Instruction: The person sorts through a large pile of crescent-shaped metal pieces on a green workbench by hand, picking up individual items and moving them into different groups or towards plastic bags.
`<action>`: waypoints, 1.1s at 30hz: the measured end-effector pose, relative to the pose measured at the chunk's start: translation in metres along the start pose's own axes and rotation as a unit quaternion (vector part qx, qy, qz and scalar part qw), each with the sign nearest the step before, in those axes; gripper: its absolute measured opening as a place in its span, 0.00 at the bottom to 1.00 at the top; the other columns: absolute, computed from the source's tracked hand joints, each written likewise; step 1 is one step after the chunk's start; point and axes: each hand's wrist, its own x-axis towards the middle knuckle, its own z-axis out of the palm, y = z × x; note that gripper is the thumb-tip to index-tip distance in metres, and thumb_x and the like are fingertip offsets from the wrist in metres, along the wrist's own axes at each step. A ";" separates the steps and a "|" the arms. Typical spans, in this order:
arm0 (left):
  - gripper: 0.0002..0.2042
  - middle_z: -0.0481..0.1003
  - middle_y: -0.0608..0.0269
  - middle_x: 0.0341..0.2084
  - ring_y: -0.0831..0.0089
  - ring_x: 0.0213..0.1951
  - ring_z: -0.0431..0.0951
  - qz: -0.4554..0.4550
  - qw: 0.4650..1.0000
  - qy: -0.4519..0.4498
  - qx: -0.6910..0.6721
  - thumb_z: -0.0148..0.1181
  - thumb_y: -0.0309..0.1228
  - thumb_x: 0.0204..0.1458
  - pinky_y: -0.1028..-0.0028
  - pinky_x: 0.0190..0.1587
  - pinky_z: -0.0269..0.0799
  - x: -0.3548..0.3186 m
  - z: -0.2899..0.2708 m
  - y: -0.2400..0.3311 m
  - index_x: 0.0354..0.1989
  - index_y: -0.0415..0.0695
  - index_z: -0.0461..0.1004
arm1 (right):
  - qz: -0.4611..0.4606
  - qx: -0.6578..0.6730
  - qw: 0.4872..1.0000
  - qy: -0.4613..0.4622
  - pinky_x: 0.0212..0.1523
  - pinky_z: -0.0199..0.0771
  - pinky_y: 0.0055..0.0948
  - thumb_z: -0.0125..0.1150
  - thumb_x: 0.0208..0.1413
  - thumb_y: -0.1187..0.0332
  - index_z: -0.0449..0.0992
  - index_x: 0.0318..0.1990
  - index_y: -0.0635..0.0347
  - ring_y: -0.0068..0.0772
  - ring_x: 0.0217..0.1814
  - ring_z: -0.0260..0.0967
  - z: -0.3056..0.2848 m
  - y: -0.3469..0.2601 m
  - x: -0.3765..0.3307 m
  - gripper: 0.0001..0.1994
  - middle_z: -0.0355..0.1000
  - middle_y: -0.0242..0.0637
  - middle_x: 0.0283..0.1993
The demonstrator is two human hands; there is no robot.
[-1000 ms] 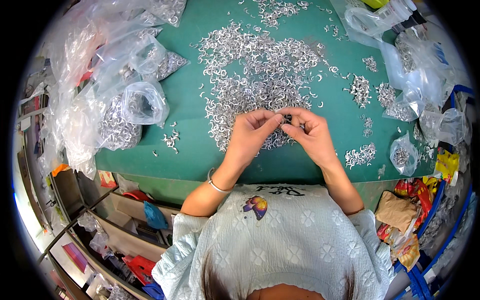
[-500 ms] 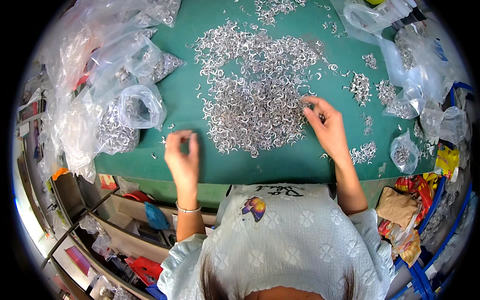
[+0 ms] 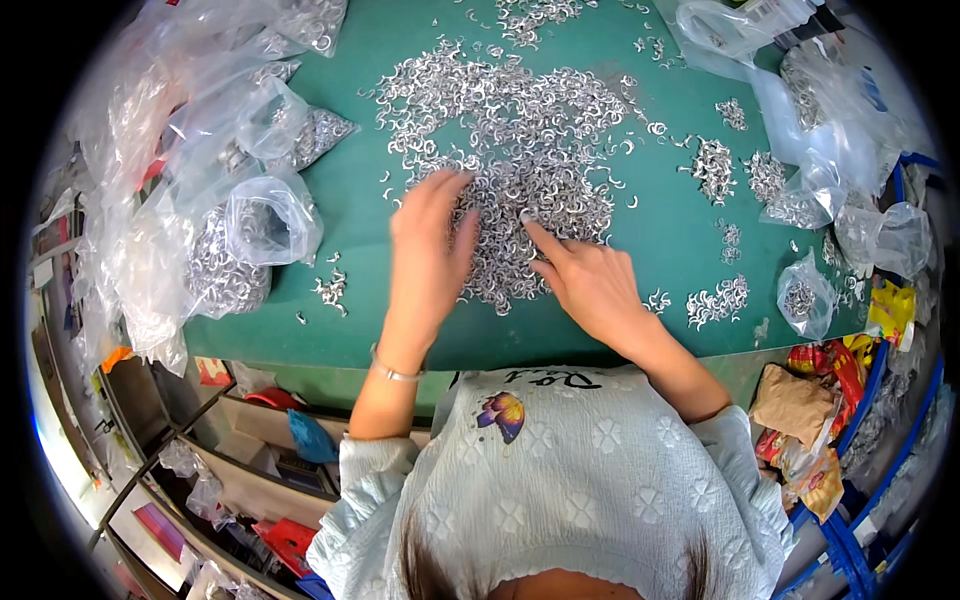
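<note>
A big heap of small silvery crescent-shaped metal pieces (image 3: 510, 250) is spread over the green tabletop. My left hand (image 3: 425, 235) is at the heap's left side, slightly blurred, its fingers stretched forward and the thumb apart. My right hand (image 3: 598, 290) reaches in from the lower right. Its index finger points out and touches the pieces, the thumb sits below it, and the other fingers are bent under. I see no piece held in either hand. A small cluster of pieces (image 3: 331, 289) lies to the left of my left hand.
Clear plastic bags of metal pieces (image 3: 225, 265) crowd the left side of the green table (image 3: 370, 320). Several small piles (image 3: 714, 168) and more bags (image 3: 808, 300) stand on the right. Shelving (image 3: 240, 455) is at lower left, with a brown packet (image 3: 792, 408) at lower right.
Both hands have moved inward onto the heap, the left one forward and right, the right one leftward and nearer me. More pieces now lie in the small left cluster.
</note>
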 end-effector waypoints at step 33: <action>0.11 0.68 0.63 0.35 0.64 0.41 0.69 0.169 0.972 -0.152 0.058 0.63 0.24 0.44 0.63 0.38 0.58 0.053 0.100 0.036 0.37 0.44 0.74 | 0.119 0.076 0.981 0.132 0.27 0.67 0.41 0.65 0.50 0.69 0.77 0.37 0.54 0.45 0.26 0.71 -0.029 0.066 0.013 0.07 0.75 0.38 0.30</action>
